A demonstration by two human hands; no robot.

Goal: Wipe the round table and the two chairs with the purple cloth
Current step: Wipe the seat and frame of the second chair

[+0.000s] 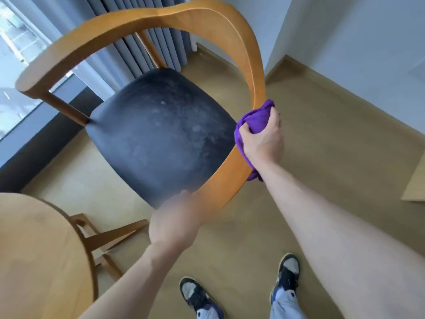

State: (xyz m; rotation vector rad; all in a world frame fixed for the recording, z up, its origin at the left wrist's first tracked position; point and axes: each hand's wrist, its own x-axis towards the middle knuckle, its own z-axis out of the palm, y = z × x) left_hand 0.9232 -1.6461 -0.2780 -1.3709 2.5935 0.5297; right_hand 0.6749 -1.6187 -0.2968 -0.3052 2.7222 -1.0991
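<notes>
Head view: right hand (pixel 262 139) clenches purple cloth (pixel 254 119) on chair (pixel 250 65).

The right hand (pixel 263 139) gripped the purple cloth (pixel 251 122) bunched around the chair (pixel 161 134) rail, while the blurred left hand (pixel 174 223) held the rail nearer its end; the table (pixel 34 249) edge sat just beside, lower left

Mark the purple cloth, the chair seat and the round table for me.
purple cloth (pixel 255 120): head view, on the bunched fold above the right hand's knuckles.
chair seat (pixel 161 127): head view, middle of the dark cushion.
round table (pixel 39 254): head view, bare wooden top at lower left.
</notes>
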